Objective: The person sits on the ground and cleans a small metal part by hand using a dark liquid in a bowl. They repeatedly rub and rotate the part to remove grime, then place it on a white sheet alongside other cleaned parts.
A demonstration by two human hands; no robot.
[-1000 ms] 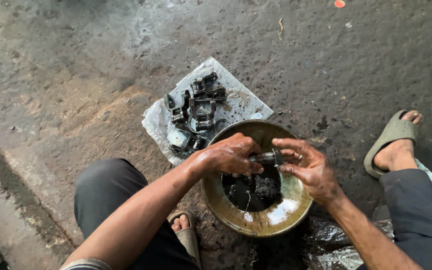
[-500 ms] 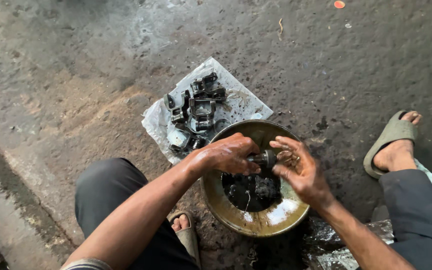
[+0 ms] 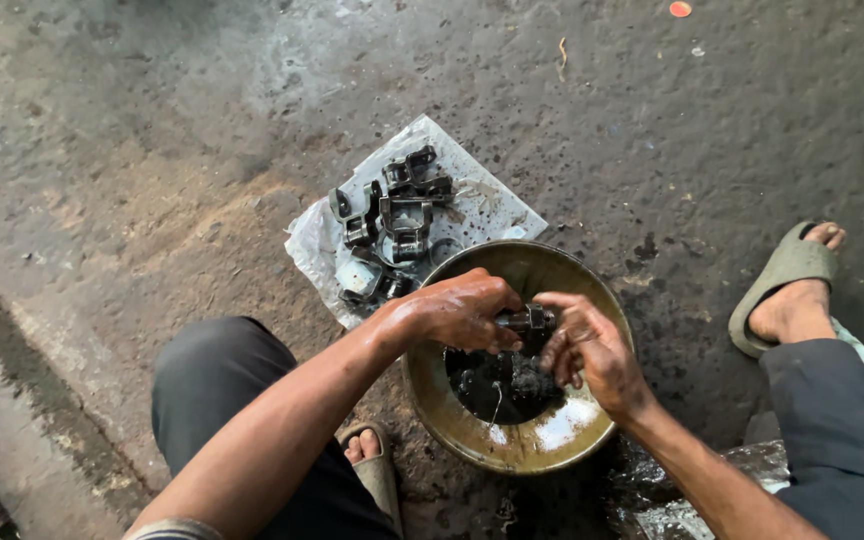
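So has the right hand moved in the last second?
Yes. The right hand has turned and dropped slightly toward the middle of the bowl, palm more downward, fingers on the small metal part the left hand grips.

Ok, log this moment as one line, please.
left hand: grips small metal part | right hand: fingers on same part | below: brass bowl of dark oily liquid | beside: cleaned parts on plastic sheet

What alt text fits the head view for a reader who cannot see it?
Over a brass-coloured bowl of dark liquid, the left hand and right hand grip a small greasy metal part. More metal parts lie on a plastic sheet on stained concrete.
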